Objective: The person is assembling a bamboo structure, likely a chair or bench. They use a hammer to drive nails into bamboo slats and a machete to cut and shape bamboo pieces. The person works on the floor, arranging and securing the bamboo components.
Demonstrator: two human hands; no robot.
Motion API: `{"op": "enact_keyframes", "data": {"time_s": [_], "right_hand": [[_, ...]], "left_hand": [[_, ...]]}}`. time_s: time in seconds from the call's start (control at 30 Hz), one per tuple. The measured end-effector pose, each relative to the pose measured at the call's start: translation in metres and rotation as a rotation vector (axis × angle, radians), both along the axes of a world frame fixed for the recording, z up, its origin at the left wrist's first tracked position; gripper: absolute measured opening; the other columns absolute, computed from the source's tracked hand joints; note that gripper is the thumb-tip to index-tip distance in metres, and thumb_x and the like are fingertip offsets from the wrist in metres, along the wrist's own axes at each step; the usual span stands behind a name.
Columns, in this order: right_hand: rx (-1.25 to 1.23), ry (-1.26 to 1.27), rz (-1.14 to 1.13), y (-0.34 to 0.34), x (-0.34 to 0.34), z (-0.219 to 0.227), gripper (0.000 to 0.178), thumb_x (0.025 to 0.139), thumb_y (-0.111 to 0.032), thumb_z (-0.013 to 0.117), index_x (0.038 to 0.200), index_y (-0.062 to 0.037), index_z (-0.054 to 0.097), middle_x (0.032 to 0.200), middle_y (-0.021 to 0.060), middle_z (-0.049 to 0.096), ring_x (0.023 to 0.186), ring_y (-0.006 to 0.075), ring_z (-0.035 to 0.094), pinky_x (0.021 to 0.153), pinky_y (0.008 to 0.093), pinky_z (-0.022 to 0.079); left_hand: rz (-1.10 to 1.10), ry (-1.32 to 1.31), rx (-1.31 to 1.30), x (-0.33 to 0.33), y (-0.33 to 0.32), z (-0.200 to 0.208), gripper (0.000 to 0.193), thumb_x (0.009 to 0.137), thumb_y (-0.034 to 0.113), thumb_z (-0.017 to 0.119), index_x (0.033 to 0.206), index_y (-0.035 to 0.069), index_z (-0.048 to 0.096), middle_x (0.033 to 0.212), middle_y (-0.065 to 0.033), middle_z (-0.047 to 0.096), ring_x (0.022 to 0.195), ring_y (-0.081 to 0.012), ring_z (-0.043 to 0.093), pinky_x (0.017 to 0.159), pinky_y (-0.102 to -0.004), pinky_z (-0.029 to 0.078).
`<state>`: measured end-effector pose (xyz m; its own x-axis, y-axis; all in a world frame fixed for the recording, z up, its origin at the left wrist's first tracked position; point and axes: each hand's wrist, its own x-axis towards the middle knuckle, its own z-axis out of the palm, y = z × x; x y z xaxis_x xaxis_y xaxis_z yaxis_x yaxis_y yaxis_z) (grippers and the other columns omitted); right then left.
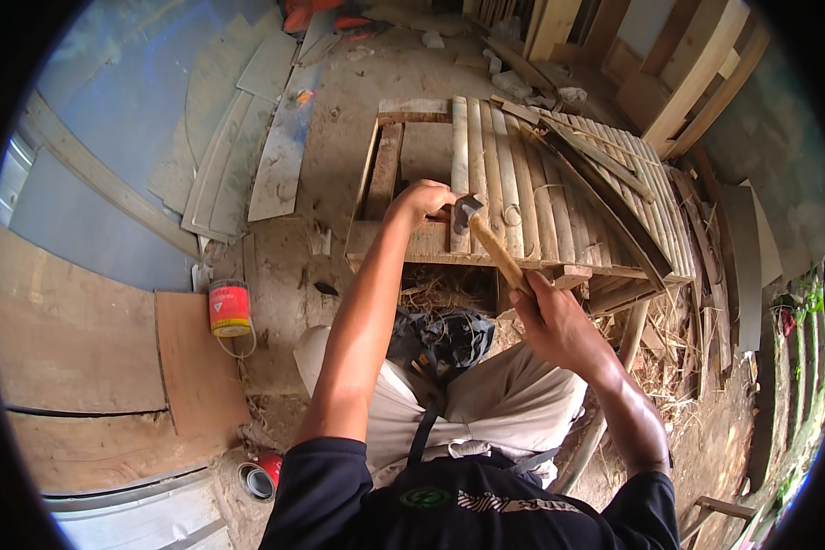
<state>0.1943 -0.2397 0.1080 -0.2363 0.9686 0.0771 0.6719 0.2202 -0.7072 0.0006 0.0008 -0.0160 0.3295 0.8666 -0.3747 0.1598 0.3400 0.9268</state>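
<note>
My right hand [559, 321] is wrapped round the wooden handle of a hammer [497, 247]. Its dark metal head lies over the leftmost bamboo slat, right beside my left hand [423, 200]. The left fingers are closed at that slat's edge, and what they hold, if anything, is hidden. A row of bamboo slats [528, 197] covers most of a low wooden frame [367, 240] in front of me. The frame's left part lies uncovered, with a wooden crosspiece [387, 170] showing inside.
Loose wooden strips [605, 197] lie diagonally across the slats. A black bag [454, 337] rests between my legs. A red and yellow can [230, 308] stands at left beside plywood sheets [73, 321]. Timber [706, 73] leans at the back right.
</note>
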Motion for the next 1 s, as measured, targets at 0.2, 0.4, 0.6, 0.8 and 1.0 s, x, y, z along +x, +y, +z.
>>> {"op": "enact_keyframes", "data": {"time_s": [0.2, 0.4, 0.6, 0.8, 1.0], "right_hand": [[-0.006, 0.073, -0.075, -0.005, -0.005, -0.002, 0.019, 0.100, -0.013, 0.054, 0.107, 0.0036, 0.047, 0.070, 0.0299, 0.061, 0.073, 0.0513, 0.061, 0.058, 0.0549, 0.043], [-0.065, 0.052, -0.110, -0.004, -0.002, -0.004, 0.017, 0.101, -0.013, 0.053, 0.106, 0.0021, 0.045, 0.069, 0.0270, 0.061, 0.074, 0.0481, 0.065, 0.056, 0.0501, 0.044], [0.009, 0.103, -0.092, -0.009, -0.007, -0.010, 0.018, 0.102, -0.014, 0.052, 0.105, 0.0015, 0.044, 0.065, 0.0286, 0.059, 0.068, 0.0498, 0.063, 0.055, 0.0535, 0.043], [0.060, 0.113, -0.110, -0.012, -0.002, -0.017, 0.017, 0.100, -0.011, 0.052, 0.107, 0.0028, 0.043, 0.060, 0.0281, 0.057, 0.061, 0.0511, 0.061, 0.052, 0.0563, 0.042], [-0.071, -0.009, 0.016, -0.014, -0.009, -0.017, 0.016, 0.100, -0.009, 0.052, 0.106, 0.0028, 0.043, 0.064, 0.0276, 0.058, 0.065, 0.0523, 0.061, 0.052, 0.0534, 0.043]], "left_hand": [[0.051, 0.111, 0.060, 0.005, -0.001, -0.004, 0.018, 0.082, 0.019, 0.079, 0.088, 0.002, 0.076, 0.087, -0.0079, 0.069, 0.081, -0.0199, 0.062, 0.071, -0.0368, 0.052], [-0.043, -0.010, 0.079, 0.004, 0.001, 0.003, 0.027, 0.080, 0.022, 0.083, 0.073, 0.002, 0.067, 0.079, -0.0062, 0.065, 0.071, -0.0172, 0.060, 0.066, -0.0357, 0.054], [0.038, 0.035, 0.020, 0.007, -0.002, 0.002, 0.027, 0.081, 0.019, 0.082, 0.068, 0.004, 0.063, 0.070, -0.0012, 0.056, 0.065, -0.0154, 0.057, 0.065, -0.0350, 0.056], [-0.016, 0.084, 0.094, 0.005, 0.002, -0.002, 0.027, 0.081, 0.026, 0.083, 0.076, 0.003, 0.068, 0.076, -0.0048, 0.060, 0.076, -0.0176, 0.061, 0.069, -0.0354, 0.057], [-0.009, 0.197, 0.118, 0.003, 0.008, -0.014, 0.038, 0.080, 0.038, 0.083, 0.082, 0.002, 0.071, 0.079, -0.0045, 0.066, 0.073, -0.0188, 0.063, 0.077, -0.0383, 0.051]]}}
